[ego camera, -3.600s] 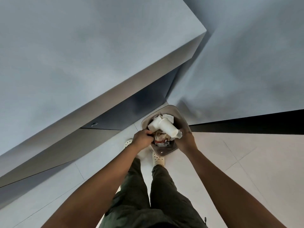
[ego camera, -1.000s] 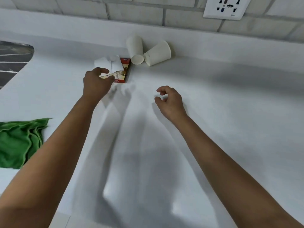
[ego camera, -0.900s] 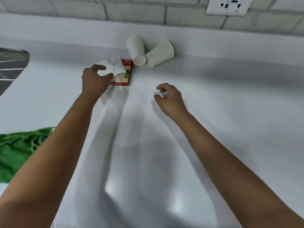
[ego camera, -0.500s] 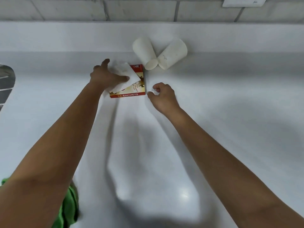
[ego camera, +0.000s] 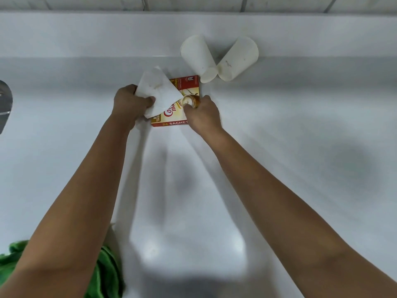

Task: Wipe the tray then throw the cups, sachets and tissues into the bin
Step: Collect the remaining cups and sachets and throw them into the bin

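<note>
**Hands gathering tissue and sachet box off the surface**

Left hand (ego camera: 131, 102) has fingers curled round a white tissue (ego camera: 160, 91), pinching its near corner; the rest of the sheet drapes over the top left of the sachet box (ego camera: 176, 110). Likely grabbing it as loose rubbish for the bin. Right hand (ego camera: 203, 115) sits on the box's right edge, fingers curled at it, looks like it's gripping the box to lift it, though the fingertips are hidden so contact underneath is unconfirmed. Box lies flat on the white surface (ego camera: 300, 147), label up.

Two paper cups (ego camera: 219, 59) lie tipped on their sides just behind the box, against the back ledge, touching each other in a V. Not yet collected, and close enough that lifting the box could knock them.

Green cloth (ego camera: 103, 274) lies bunched at the near left, under the left forearm, well apart from the rubbish. Metal edge (ego camera: 5, 106) at far left, possibly a sink. Bin and tray not in view.
</note>
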Demonstrator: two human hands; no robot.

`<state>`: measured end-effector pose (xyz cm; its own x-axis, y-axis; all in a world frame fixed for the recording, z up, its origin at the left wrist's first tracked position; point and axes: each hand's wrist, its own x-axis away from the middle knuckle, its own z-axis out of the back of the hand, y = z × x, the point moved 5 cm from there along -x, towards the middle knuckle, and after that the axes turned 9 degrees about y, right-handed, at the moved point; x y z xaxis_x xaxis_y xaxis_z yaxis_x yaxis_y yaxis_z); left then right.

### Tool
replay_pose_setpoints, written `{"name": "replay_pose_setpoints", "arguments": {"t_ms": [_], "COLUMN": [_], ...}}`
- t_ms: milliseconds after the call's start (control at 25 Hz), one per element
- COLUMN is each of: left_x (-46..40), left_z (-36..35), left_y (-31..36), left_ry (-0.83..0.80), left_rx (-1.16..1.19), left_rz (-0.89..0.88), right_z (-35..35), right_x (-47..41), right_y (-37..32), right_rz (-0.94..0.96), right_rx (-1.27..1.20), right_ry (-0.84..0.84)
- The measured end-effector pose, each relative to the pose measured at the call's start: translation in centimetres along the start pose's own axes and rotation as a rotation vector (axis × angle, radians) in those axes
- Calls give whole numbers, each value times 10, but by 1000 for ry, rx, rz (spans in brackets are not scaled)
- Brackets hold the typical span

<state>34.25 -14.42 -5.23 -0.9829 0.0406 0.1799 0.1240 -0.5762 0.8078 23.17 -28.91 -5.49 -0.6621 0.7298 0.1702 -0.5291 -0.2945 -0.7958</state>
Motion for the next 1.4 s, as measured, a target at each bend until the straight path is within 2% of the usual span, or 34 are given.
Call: {"name": "replay_pose_setpoints", "arguments": {"t_ms": [160,280,560,680,920,1160,1400], "left_x": [7,18,83,126,229,381,536], "left_z": [7,13,-2,-25,-88,-175,-260], "left_y": [-9,-5,25,43,78,101,118], "left_ry": [-50,-43,-142,-237,-356,-542,-765], "left_rx": [163,308,479,490,435,350,241], "left_rz": [95,123,79,46,-27,-57,-175], "right_z": [8,25,111,161,261,381,496], "right_x": [10,19,45,67,120,201,282], "right_y": [0,6,42,74,161,269,375], "right_rz": [-42,-21,31,46,-19,-132,-263], "right_rx": [-207,-269,-369,-408,-436,-476,-474], "right_ry": [-62,-53,171,315,498,647,837]}}
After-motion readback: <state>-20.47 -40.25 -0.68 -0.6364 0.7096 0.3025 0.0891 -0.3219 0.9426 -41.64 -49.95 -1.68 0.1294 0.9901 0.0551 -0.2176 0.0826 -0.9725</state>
